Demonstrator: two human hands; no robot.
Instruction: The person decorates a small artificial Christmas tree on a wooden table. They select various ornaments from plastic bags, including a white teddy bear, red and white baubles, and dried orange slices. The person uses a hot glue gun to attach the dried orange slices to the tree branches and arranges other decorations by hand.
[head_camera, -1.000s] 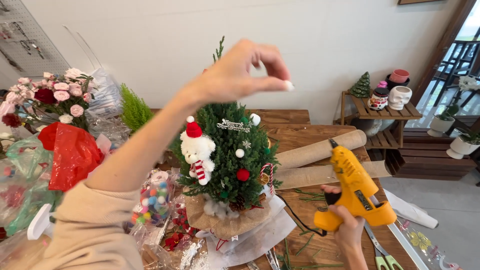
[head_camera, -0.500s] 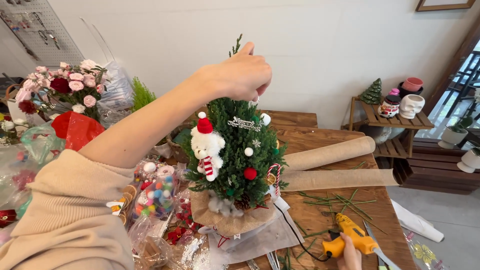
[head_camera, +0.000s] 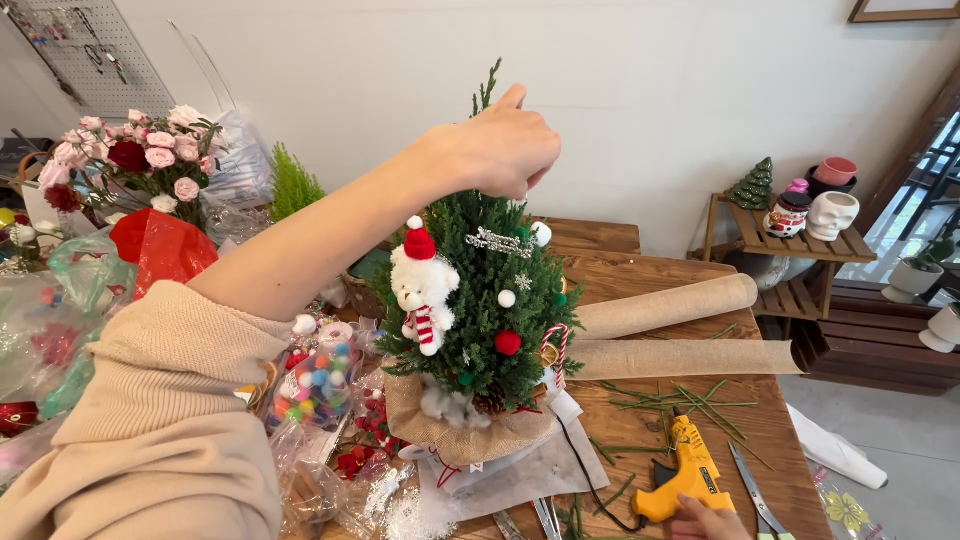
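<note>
Pinching at the tip of the small green tabletop fir tree (head_camera: 480, 300) with burlap-wrapped base, our left hand (head_camera: 505, 150) has its fingers closed together there; we can't tell what they grip. The tree stands mid wooden bench (head_camera: 700, 420): probably light, top-heavy, foliage soft, ornaments fragile, so we'd hold the base. Our right hand (head_camera: 705, 520) grasps the yellow glue gun (head_camera: 685, 480).

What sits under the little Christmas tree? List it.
The tree stands in a burlap wrap on clear plastic sheeting; pinecones peek out. Its pot or base is hidden by burlap.
</note>
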